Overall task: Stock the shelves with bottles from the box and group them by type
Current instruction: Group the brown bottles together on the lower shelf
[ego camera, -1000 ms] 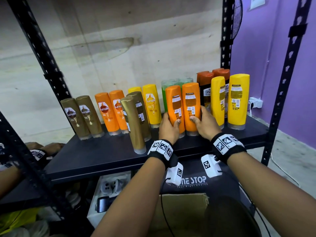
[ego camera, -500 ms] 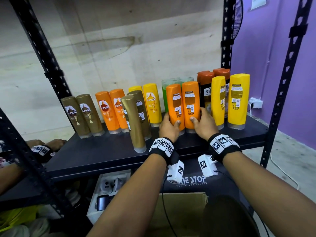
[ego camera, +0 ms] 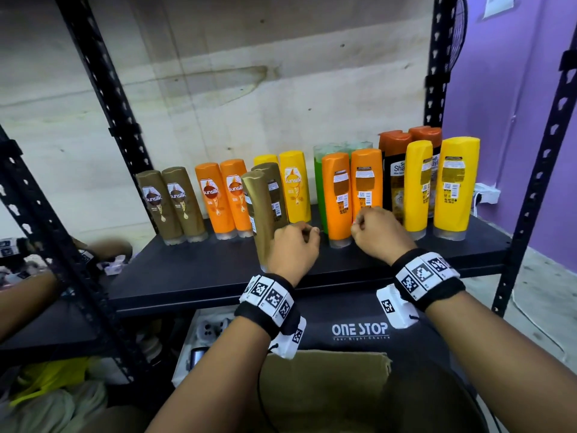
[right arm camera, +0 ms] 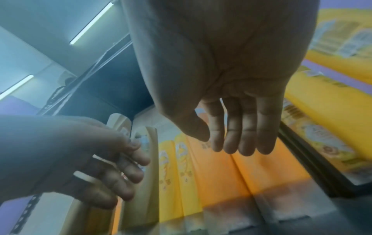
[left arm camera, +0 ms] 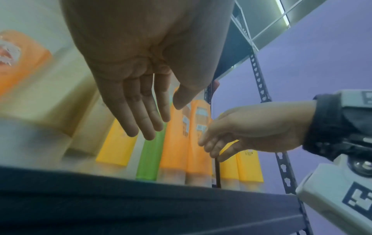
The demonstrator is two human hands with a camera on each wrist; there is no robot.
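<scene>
While orange bottles stand shelved, L hand & R hand grip nothing, fingers loose.

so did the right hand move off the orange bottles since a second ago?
Yes. The right hand has pulled back toward the shelf's front edge, letting go of the orange bottle it gripped.

White "sunsilk" lettering reads on the labels of two brown bottles at the shelf's nine o'clock end, on two orange bottles beside them, and on a yellow bottle toward twelve o'clock. A dark bottle with a rust-coloured cap toward two o'clock shows "Sha", the rest hidden. Below the shelf, at six o'clock, a black panel carries "ONE STOP" in white; the small line under it cannot be read. Back-label print on the other bottles is too fine.
</scene>
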